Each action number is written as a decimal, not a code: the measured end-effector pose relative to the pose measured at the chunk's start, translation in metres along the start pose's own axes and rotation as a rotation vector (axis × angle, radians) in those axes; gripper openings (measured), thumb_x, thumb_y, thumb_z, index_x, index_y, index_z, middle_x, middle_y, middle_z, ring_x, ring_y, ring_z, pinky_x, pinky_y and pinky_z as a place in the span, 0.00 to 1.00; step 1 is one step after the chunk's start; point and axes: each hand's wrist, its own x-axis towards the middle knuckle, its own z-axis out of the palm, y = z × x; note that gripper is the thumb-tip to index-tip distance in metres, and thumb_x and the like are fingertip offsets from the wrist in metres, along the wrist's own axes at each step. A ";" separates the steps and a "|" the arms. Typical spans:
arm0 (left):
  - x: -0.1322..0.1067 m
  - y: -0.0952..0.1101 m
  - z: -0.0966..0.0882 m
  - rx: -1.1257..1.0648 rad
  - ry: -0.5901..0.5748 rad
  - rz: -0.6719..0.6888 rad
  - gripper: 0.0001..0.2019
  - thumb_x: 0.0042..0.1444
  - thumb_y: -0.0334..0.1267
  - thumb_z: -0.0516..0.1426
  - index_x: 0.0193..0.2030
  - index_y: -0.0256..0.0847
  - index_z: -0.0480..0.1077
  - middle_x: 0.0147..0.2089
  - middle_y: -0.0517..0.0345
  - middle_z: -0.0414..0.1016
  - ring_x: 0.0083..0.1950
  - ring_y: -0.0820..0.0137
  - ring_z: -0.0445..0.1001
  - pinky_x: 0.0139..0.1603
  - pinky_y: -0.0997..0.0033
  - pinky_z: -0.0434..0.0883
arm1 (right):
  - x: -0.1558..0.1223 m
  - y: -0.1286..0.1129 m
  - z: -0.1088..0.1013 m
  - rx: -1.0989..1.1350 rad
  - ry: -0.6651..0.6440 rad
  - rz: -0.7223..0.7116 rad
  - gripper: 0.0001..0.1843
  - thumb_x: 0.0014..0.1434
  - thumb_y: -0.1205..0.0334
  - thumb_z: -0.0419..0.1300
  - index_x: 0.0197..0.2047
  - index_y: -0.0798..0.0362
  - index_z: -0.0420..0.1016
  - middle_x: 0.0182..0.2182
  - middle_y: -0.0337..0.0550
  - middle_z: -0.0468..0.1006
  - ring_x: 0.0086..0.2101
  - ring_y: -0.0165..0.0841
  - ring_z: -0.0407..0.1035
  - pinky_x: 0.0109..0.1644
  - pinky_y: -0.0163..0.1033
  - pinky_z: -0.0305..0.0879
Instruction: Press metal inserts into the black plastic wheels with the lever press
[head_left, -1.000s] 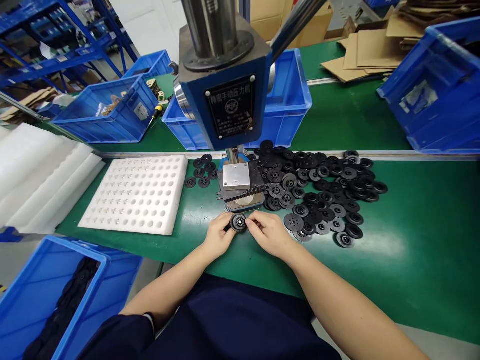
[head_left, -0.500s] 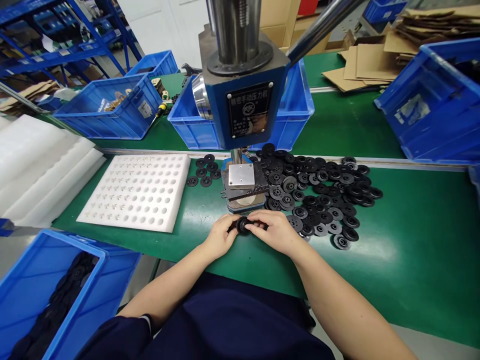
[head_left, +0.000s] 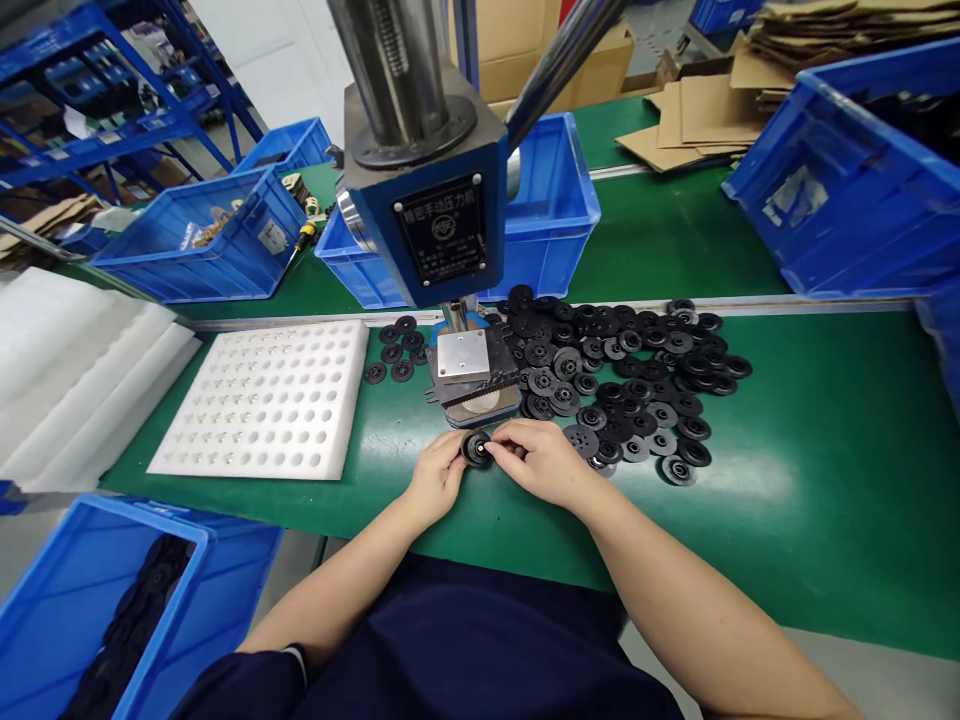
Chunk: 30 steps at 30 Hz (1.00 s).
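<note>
My left hand (head_left: 436,476) grips a black plastic wheel (head_left: 472,452) by its edge, its hub face turned up toward me. At the wheel's centre shows a small shiny metal piece (head_left: 481,449). The thumb and forefinger of my right hand (head_left: 536,455) are pinched at that piece; its exact shape is too small to tell. Just beyond my hands stands a manual press (head_left: 450,230), with a metal block (head_left: 463,356) on its base. To the right of the press lies a pile of black wheels (head_left: 630,380).
A white foam tray (head_left: 330,425) on the left holds small clear or metallic pieces in some of its holes. Several flat black discs (head_left: 391,353) lie between tray and press. Blue bins stand behind the press (head_left: 551,240), at right (head_left: 847,200) and at lower left (head_left: 240,570).
The wheel has tipped so its hub face shows, and a shiny piece is now visible at its centre. My right fingertips have shifted onto the hub. The camera view has turned slightly.
</note>
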 end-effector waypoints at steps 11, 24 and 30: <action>-0.002 -0.003 0.003 0.011 0.015 0.000 0.11 0.66 0.35 0.52 0.51 0.38 0.72 0.44 0.46 0.76 0.46 0.63 0.75 0.48 0.59 0.75 | -0.002 0.005 0.001 -0.052 -0.077 0.059 0.08 0.61 0.66 0.57 0.38 0.54 0.78 0.28 0.40 0.79 0.26 0.27 0.71 0.33 0.32 0.66; 0.000 -0.003 -0.003 0.023 -0.043 -0.009 0.15 0.68 0.34 0.48 0.55 0.40 0.71 0.48 0.45 0.78 0.49 0.62 0.77 0.51 0.57 0.74 | -0.002 0.003 0.004 -0.044 0.018 -0.034 0.14 0.62 0.71 0.53 0.45 0.53 0.78 0.39 0.42 0.82 0.37 0.31 0.77 0.42 0.35 0.71; 0.002 0.002 -0.004 0.008 -0.026 -0.010 0.15 0.68 0.36 0.49 0.54 0.40 0.72 0.47 0.47 0.79 0.48 0.63 0.77 0.50 0.60 0.74 | 0.000 0.000 0.005 0.024 0.049 -0.062 0.15 0.60 0.71 0.53 0.44 0.52 0.78 0.36 0.42 0.82 0.35 0.30 0.76 0.41 0.35 0.71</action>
